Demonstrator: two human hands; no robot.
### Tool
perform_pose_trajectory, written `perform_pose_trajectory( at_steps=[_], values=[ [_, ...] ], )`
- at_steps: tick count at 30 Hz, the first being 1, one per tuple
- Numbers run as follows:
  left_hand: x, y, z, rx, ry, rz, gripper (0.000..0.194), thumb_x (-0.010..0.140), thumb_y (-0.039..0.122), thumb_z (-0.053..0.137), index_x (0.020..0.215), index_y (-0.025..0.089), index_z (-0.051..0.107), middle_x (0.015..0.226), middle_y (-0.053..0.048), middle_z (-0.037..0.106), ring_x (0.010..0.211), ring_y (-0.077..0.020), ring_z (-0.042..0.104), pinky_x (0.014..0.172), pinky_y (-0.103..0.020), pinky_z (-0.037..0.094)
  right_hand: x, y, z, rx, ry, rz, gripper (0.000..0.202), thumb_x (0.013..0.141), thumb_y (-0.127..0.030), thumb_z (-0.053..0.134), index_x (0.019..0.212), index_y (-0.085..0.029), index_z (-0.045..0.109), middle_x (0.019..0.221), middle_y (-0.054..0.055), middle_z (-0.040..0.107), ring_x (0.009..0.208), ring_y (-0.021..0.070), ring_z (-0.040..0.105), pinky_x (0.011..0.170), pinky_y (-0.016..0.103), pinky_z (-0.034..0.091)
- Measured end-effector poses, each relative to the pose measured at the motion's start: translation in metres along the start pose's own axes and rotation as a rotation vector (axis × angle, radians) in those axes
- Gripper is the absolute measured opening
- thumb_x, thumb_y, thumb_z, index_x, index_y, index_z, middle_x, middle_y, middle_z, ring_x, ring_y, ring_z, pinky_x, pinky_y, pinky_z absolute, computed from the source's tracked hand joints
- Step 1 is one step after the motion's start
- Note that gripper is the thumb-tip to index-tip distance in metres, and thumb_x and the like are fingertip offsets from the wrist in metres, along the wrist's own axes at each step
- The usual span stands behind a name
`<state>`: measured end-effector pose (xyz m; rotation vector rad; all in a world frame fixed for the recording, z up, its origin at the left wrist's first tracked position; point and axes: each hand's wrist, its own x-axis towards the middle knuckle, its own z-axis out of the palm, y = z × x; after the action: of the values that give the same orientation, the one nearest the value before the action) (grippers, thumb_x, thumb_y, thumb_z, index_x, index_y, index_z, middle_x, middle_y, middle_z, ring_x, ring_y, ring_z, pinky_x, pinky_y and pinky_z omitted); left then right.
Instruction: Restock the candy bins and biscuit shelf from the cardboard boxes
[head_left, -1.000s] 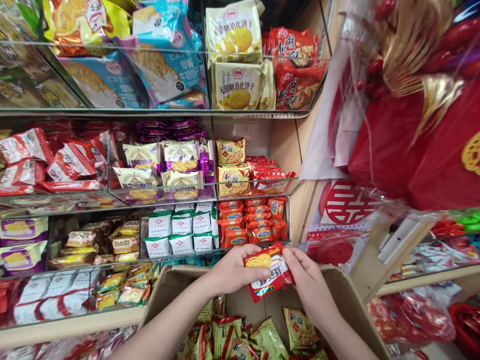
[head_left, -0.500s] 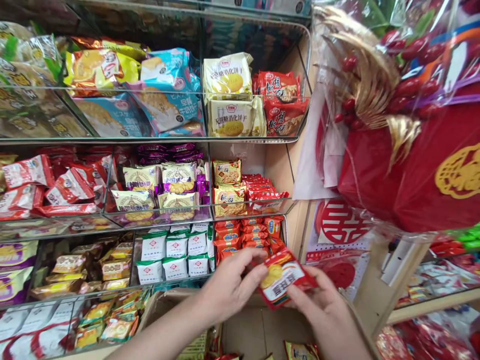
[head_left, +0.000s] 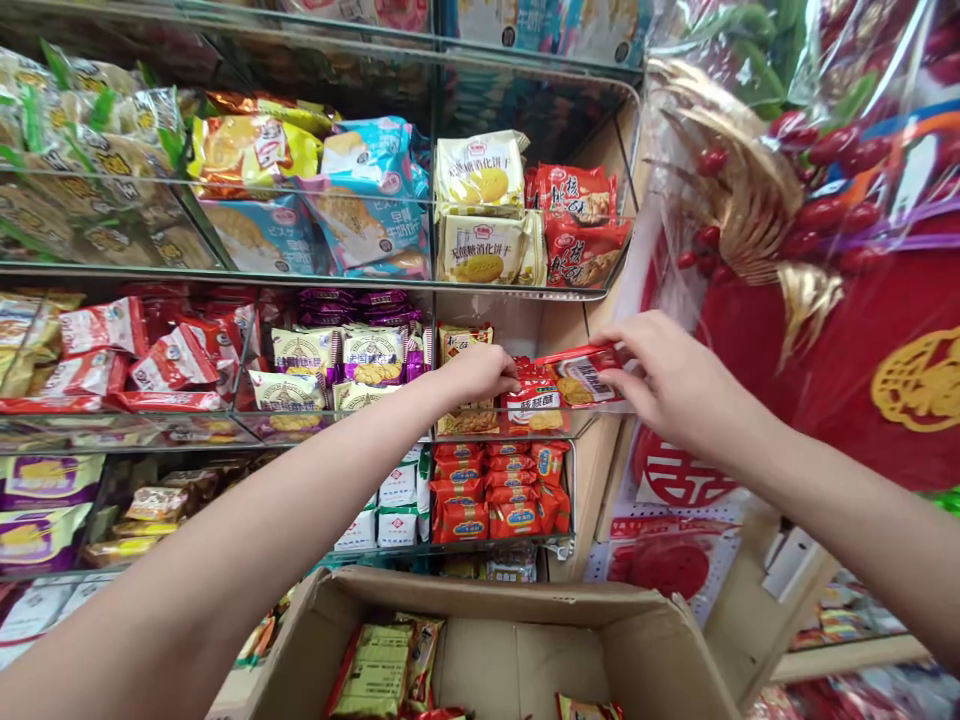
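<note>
My right hand [head_left: 637,365] pinches the right end of a red snack packet [head_left: 581,375] at the right end of the middle shelf. The packet lies nearly flat beside other red packets [head_left: 534,400] in the compartment. My left hand [head_left: 482,374] reaches over the shelf's clear front edge, its fingers curled at the left side of the red packets. Whether those fingers hold a packet is hidden. Yellow packets [head_left: 463,340] stand behind and below my left hand.
Below is an open cardboard box [head_left: 517,600] with a few yellow and red packets [head_left: 373,670]. Clear shelf lips [head_left: 510,292] run above and below the hands. A plastic-wrapped red decoration [head_left: 810,350] hangs at right.
Both hands have moved up from over the box to the middle shelf, the right one carrying the red packet. My left hand has moved off it. More of the box shows.
</note>
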<state>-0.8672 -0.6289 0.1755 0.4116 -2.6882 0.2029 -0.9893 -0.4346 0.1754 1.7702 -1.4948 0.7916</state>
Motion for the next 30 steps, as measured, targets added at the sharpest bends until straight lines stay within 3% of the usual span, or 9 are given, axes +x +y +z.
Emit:
perform_pose_trajectory(
  at_steps=[2, 5, 9, 13, 18, 22, 30],
  values=[
    [0.0, -0.003, 0.002, -0.034, -0.01, -0.028, 0.02, 0.073, 0.029, 0.056, 0.078, 0.016, 0.07, 0.066, -0.002, 0.065, 0.055, -0.0116, 0.05, 0.053, -0.021, 0.033, 0.019, 0.004, 0.009, -0.028, -0.089, -0.072, 0.027, 0.076, -0.008, 0.046, 0.103, -0.015, 0.048, 0.1, 0.011, 0.056, 0.093, 0.0218, 0.053, 0.082, 0.035, 0.043],
    [-0.001, -0.004, 0.003, -0.087, -0.019, -0.057, 0.022, 0.073, 0.03, 0.056, 0.078, 0.014, 0.07, 0.063, -0.001, 0.063, 0.054, -0.0102, 0.049, 0.051, -0.02, 0.032, 0.042, 0.01, 0.027, -0.043, -0.293, -0.023, 0.044, 0.073, -0.004, 0.047, 0.114, -0.017, 0.04, 0.103, 0.009, 0.059, 0.09, 0.02, 0.056, 0.078, 0.032, 0.043],
    [-0.002, -0.005, 0.004, -0.121, -0.007, -0.079, 0.021, 0.072, 0.029, 0.055, 0.074, 0.013, 0.069, 0.058, 0.0, 0.061, 0.052, -0.0102, 0.046, 0.05, -0.02, 0.032, 0.059, 0.01, 0.052, -0.031, -0.473, 0.001, 0.037, 0.067, -0.004, 0.051, 0.101, -0.019, 0.051, 0.089, 0.002, 0.066, 0.077, 0.0143, 0.06, 0.066, 0.021, 0.044],
    [-0.003, -0.004, 0.006, -0.124, 0.033, -0.083, 0.016, 0.069, 0.018, 0.052, 0.068, 0.011, 0.067, 0.056, -0.002, 0.059, 0.054, -0.0124, 0.048, 0.052, -0.022, 0.034, 0.062, 0.005, 0.066, -0.068, -0.506, 0.04, 0.024, 0.067, -0.006, 0.052, 0.086, -0.018, 0.059, 0.086, 0.002, 0.068, 0.077, 0.0148, 0.06, 0.065, 0.021, 0.042],
    [-0.007, 0.0, 0.003, -0.171, 0.132, -0.042, 0.031, 0.084, 0.025, 0.034, 0.095, 0.013, 0.061, 0.088, -0.006, 0.063, 0.075, -0.0148, 0.055, 0.067, -0.023, 0.039, 0.06, 0.004, 0.068, -0.154, -0.49, 0.132, 0.014, 0.068, -0.012, 0.053, 0.076, -0.018, 0.063, 0.077, 0.005, 0.068, 0.072, 0.0184, 0.06, 0.061, 0.025, 0.041],
    [-0.01, 0.002, 0.003, -0.177, 0.105, 0.012, 0.035, 0.082, 0.039, 0.038, 0.088, 0.015, 0.063, 0.076, -0.004, 0.064, 0.067, -0.0148, 0.054, 0.061, -0.023, 0.039, 0.062, 0.005, 0.065, -0.163, -0.501, 0.167, 0.015, 0.071, -0.017, 0.054, 0.082, -0.019, 0.063, 0.08, 0.002, 0.068, 0.075, 0.0157, 0.06, 0.062, 0.023, 0.042],
    [-0.009, 0.001, 0.005, -0.155, 0.044, 0.042, 0.027, 0.076, 0.031, 0.045, 0.074, 0.013, 0.065, 0.063, -0.002, 0.061, 0.056, -0.0123, 0.051, 0.052, -0.021, 0.035, 0.054, 0.009, 0.063, -0.287, -0.598, 0.223, 0.013, 0.071, -0.014, 0.059, 0.084, -0.013, 0.063, 0.083, 0.008, 0.068, 0.077, 0.0175, 0.061, 0.068, 0.032, 0.047]
  ],
)
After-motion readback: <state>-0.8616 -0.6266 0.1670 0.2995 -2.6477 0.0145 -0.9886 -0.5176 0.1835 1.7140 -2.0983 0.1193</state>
